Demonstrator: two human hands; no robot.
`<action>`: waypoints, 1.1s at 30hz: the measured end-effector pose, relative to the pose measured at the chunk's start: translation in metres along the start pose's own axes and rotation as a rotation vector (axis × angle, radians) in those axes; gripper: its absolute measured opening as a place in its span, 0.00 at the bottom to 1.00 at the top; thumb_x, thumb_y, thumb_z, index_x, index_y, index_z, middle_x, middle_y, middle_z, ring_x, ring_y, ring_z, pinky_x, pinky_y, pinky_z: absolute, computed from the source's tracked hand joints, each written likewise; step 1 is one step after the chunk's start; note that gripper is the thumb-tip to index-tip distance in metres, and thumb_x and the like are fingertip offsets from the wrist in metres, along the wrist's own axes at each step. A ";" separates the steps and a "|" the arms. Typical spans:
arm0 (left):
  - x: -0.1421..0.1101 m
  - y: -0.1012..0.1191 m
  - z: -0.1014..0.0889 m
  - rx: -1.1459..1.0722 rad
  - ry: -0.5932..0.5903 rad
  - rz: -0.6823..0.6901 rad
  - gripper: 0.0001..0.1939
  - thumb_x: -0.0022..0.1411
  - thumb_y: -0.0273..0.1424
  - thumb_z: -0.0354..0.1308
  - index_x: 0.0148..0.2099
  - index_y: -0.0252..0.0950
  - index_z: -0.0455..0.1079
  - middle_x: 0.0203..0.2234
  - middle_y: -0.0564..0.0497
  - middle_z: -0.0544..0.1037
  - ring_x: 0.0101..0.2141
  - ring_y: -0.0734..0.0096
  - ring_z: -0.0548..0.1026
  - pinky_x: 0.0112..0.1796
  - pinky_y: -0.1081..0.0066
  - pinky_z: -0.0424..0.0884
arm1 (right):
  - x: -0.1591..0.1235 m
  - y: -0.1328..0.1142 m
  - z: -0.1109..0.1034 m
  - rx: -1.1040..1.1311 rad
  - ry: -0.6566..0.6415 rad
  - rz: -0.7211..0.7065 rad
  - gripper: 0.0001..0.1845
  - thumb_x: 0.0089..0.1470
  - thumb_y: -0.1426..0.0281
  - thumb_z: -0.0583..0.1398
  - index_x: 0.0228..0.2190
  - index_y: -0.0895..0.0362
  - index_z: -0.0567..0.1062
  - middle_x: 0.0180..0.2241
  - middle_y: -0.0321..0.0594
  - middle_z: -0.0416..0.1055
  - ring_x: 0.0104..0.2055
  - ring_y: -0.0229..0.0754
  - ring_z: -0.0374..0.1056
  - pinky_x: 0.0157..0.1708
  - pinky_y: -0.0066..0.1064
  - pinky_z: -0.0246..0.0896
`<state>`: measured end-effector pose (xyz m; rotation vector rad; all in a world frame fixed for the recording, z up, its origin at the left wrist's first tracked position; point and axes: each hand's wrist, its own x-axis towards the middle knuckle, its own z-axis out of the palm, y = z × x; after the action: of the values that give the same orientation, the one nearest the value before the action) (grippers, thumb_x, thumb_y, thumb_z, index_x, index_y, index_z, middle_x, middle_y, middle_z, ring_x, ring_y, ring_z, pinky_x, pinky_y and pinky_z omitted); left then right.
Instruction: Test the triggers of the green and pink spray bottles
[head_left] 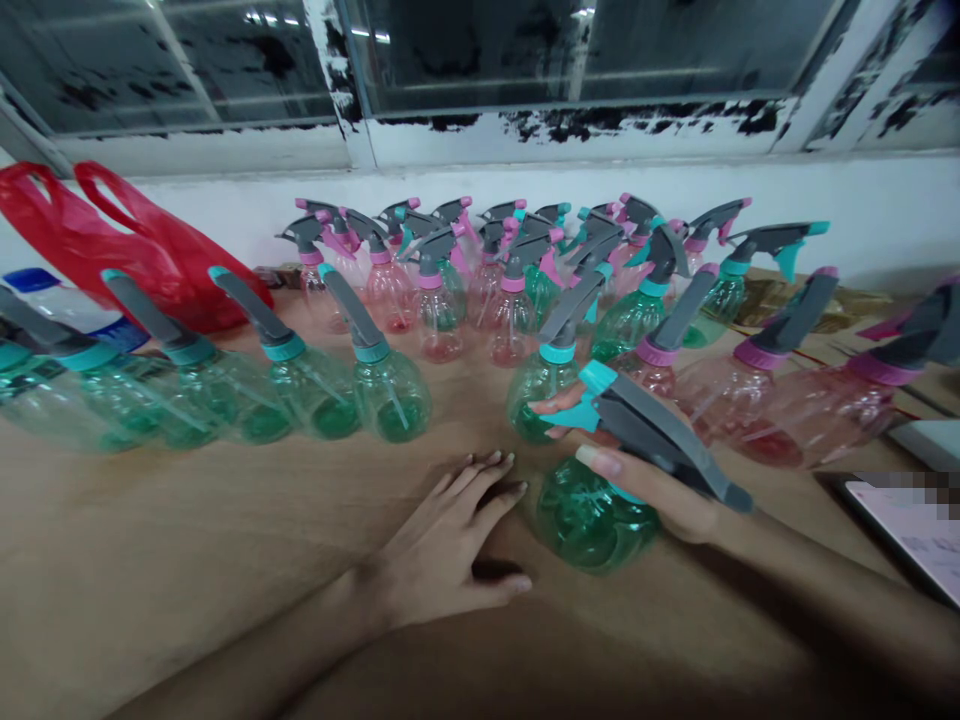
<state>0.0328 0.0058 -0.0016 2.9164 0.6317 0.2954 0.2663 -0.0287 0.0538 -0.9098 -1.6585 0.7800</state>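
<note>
right hand, grip wrapped round the neck of the green spray bottle, near a standing bottle (left hand spread on the table); a forward swing could topple the latter.

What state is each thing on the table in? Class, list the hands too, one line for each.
Left hand: open, palm down on the table.
Right hand: closed around the held spray bottle's neck.
Held spray bottle: spray head fitted.
Green spray bottle nearest the left hand: standing, spray head fitted.
Blue-capped bottle: cap on.
Red bag: handles raised.
Tablet-like device: screen lit.
</note>
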 end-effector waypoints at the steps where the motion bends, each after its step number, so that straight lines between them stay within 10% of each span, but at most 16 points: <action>1: 0.000 0.000 0.000 0.003 0.004 0.001 0.37 0.60 0.50 0.56 0.63 0.31 0.56 0.61 0.37 0.58 0.61 0.48 0.54 0.57 0.50 0.54 | 0.000 -0.001 0.000 0.001 -0.004 0.004 0.14 0.53 0.63 0.62 0.43 0.48 0.73 0.45 0.39 0.72 0.44 0.46 0.69 0.42 0.39 0.70; 33: 0.000 0.000 0.000 -0.016 0.010 -0.014 0.37 0.60 0.51 0.55 0.63 0.32 0.56 0.60 0.37 0.59 0.60 0.48 0.56 0.57 0.50 0.54 | 0.000 -0.005 -0.002 -0.027 -0.013 0.018 0.14 0.53 0.65 0.63 0.43 0.48 0.73 0.44 0.37 0.72 0.43 0.43 0.69 0.41 0.36 0.70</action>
<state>0.0333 0.0055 -0.0018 2.8954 0.6477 0.3129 0.2673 -0.0306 0.0586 -0.9408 -1.6782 0.7789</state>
